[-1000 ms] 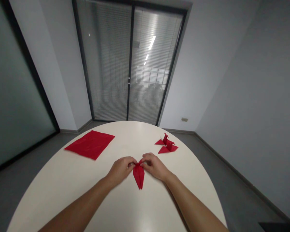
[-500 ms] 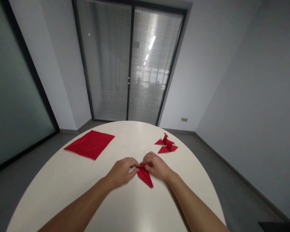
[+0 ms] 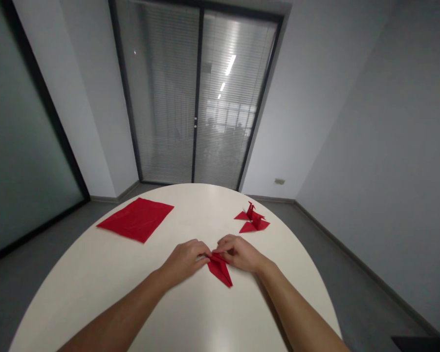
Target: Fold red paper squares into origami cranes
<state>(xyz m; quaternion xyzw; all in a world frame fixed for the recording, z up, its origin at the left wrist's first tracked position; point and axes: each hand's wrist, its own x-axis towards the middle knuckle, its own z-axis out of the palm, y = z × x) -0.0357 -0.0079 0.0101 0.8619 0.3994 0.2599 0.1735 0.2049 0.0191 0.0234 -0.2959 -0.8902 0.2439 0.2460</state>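
Note:
A small piece of folded red paper [image 3: 221, 273] lies low over the table between my hands, its narrow point aimed toward me and to the right. My left hand [image 3: 186, 261] pinches its upper left edge between thumb and fingers. On the other side, my right hand [image 3: 239, 252] is closed on the upper right part, where a flap is folded over. My fingertips hide part of the upper folds. Beyond my right hand stand two red origami cranes [image 3: 257, 223] with spread wings, close together.
A flat square of red paper [image 3: 136, 220] lies at the far left of the round white table [image 3: 196, 208]. Behind the table are glass doors [image 3: 194, 146] with blinds. A wall socket [image 3: 279, 181] is at the back right, and grey floor surrounds the table.
My right hand has come slightly down toward me, and the flap at the top of the folded paper has moved down with it. My left hand has hardly moved.

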